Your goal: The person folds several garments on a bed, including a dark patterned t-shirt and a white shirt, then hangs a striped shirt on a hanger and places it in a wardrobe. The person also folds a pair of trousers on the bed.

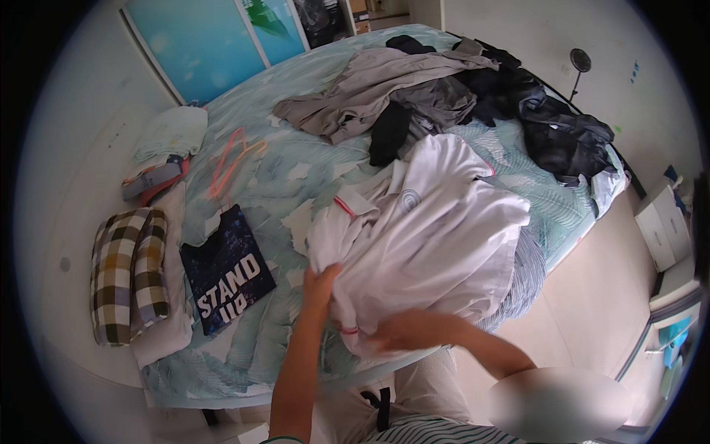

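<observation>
A white polo shirt (438, 244) with red-striped trim and a round chest emblem lies spread and rumpled at the near side of the bed. My left hand (321, 286) grips its left edge, thumb on top of the cloth. Over the shirt's near end, close to a red-trimmed edge, is my right hand (410, 331). It is motion-blurred, so whether its fingers hold the fabric is unclear. A striped grey-blue cloth (524, 277) shows from under the shirt's right side.
Left of the shirt lies a folded dark T-shirt (227, 272) bearing large white writing, near orange hangers (230, 164). A checked pillow (125, 277) sits at the bed's left edge. Grey trousers (355, 94) and dark clothes (560, 133) are heaped toward the far right.
</observation>
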`<state>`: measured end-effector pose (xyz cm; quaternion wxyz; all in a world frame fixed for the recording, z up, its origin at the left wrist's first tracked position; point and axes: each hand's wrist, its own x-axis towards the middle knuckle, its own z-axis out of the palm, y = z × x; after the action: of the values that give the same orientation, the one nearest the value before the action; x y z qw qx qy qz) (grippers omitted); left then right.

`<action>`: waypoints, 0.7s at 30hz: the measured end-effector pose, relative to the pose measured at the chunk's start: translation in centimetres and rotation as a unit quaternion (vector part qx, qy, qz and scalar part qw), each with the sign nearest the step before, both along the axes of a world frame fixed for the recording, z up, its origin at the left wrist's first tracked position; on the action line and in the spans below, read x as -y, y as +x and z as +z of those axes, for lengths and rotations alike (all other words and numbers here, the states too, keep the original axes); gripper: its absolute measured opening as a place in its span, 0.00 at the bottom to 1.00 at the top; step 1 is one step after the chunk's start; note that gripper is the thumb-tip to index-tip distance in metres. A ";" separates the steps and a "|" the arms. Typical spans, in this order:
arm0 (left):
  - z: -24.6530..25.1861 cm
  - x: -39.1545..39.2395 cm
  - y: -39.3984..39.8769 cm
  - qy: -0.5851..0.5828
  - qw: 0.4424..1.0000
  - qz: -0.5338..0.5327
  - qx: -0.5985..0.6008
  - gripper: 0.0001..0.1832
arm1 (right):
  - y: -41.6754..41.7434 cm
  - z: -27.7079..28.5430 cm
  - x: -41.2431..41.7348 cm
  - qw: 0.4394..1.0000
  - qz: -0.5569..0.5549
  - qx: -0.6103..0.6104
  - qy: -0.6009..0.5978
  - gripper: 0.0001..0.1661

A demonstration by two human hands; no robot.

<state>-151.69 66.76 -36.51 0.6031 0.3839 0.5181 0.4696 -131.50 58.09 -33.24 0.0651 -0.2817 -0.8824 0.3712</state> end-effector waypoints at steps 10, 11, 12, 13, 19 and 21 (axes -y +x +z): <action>2.0 3.9 -13.2 0.023 0.899 -0.122 -0.419 0.42 | 1.8 -2.7 -19.3 0.860 -0.308 -0.086 0.398 0.15; 2.3 2.8 -12.1 0.004 0.915 -0.046 -0.401 0.44 | 1.4 -4.1 -20.5 0.842 -0.293 -0.085 0.446 0.17; 1.3 2.1 -12.4 0.028 0.903 -0.046 -0.426 0.43 | 0.0 -4.6 -20.8 0.866 -0.322 0.007 0.382 0.20; 0.1 1.0 -12.5 0.058 0.891 -0.047 -0.447 0.42 | -0.8 -4.5 -20.9 0.875 -0.348 0.104 0.319 0.23; 0.9 -3.2 -13.7 0.031 0.898 -0.235 -0.371 0.24 | 2.6 -3.0 -24.4 0.964 -0.167 0.170 0.115 0.29; 0.5 -5.7 -17.8 0.153 0.871 -0.010 -0.467 0.19 | 1.7 1.4 -25.3 0.926 -0.271 0.178 0.193 0.28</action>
<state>-169.52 72.45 -36.06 0.2292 0.6510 0.6569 0.3036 -129.77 83.41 -31.88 0.0584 -0.5537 -0.8239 0.1057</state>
